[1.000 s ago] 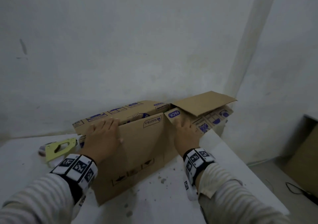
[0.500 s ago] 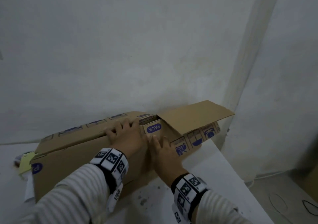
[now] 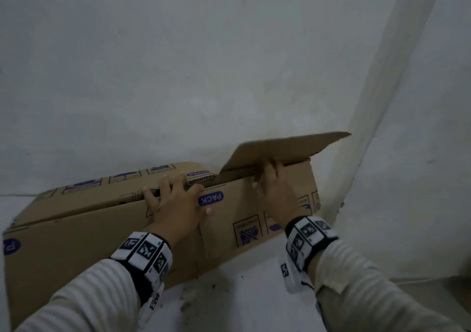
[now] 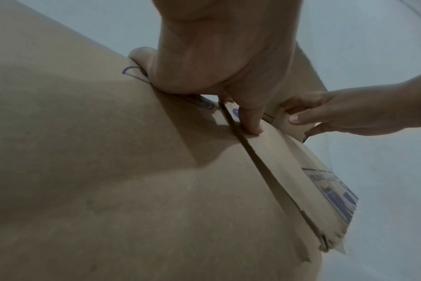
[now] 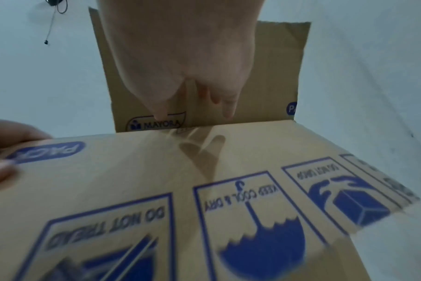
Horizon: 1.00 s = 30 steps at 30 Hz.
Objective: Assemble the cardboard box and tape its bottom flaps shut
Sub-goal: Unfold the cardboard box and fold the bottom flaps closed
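White plastered wall (image 3: 178,76) rises directly behind the work, with a corner pillar (image 3: 397,102) at right; the speckled white table (image 3: 242,303) carries the load. My striped sleeves (image 3: 84,298) and marker-printed wristbands (image 3: 145,250) hide part of the near panel. The cardboard box (image 3: 76,250) is brown corrugated board, matte, printed in blue with "PACK" ovals and handling pictograms; it lies long across the table against the wall. One flap (image 3: 280,150) stands raised at the right end, its cut edge showing fluting. My left hand (image 3: 175,204) lies over the top edge near the middle, fingers hooked over the edge and thumb pressed flat on the near face. My right hand (image 3: 275,194) sits just beside it at the flap's hinge, fingers spread and reaching beneath the raised flap, thumb on the panel; a firm grip cannot be confirmed.
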Each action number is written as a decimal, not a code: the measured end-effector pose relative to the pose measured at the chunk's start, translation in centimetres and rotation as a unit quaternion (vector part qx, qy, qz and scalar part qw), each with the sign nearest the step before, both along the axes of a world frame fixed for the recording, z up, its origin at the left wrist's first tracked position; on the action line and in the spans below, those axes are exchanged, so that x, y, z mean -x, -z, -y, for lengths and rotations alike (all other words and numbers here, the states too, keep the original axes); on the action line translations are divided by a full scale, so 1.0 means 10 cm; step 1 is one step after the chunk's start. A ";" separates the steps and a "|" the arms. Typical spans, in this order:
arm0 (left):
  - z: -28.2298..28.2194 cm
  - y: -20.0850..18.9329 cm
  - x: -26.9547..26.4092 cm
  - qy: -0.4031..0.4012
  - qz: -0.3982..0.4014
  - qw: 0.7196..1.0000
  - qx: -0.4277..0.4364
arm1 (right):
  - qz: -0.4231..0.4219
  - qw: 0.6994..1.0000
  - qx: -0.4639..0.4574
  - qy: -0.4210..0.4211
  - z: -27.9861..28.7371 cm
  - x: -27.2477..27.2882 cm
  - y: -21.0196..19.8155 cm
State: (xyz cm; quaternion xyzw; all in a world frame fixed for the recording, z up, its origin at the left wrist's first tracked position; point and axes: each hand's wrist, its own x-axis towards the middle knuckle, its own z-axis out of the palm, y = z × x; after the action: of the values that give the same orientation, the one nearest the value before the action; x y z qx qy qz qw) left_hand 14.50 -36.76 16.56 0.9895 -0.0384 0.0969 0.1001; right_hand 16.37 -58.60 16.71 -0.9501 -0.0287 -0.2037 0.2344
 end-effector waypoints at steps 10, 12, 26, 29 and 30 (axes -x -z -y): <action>0.02 0.03 0.04 -0.019 0.014 0.997 0.072 | -0.180 0.977 0.115 -0.013 0.38 -0.49 -0.28; 0.04 0.02 0.06 -0.024 0.015 0.996 0.085 | -0.201 0.967 0.155 -0.015 0.40 -0.50 -0.36; -0.24 -0.08 0.30 0.017 -0.012 0.993 0.116 | -0.240 0.916 0.320 0.021 0.71 -0.24 -0.53; -0.31 -0.10 0.39 0.032 -0.006 0.992 0.123 | -0.208 0.916 0.342 0.036 0.70 -0.14 -0.53; -0.33 -0.10 0.42 0.036 -0.002 0.992 0.124 | -0.202 0.917 0.342 0.042 0.69 -0.12 -0.54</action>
State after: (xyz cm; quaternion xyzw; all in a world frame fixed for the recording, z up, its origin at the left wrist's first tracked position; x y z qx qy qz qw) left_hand 10.28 -33.44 17.57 0.9675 -0.0619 0.0952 0.2261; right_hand 17.55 -65.53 22.06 -0.9936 -0.0091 0.0050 -0.1127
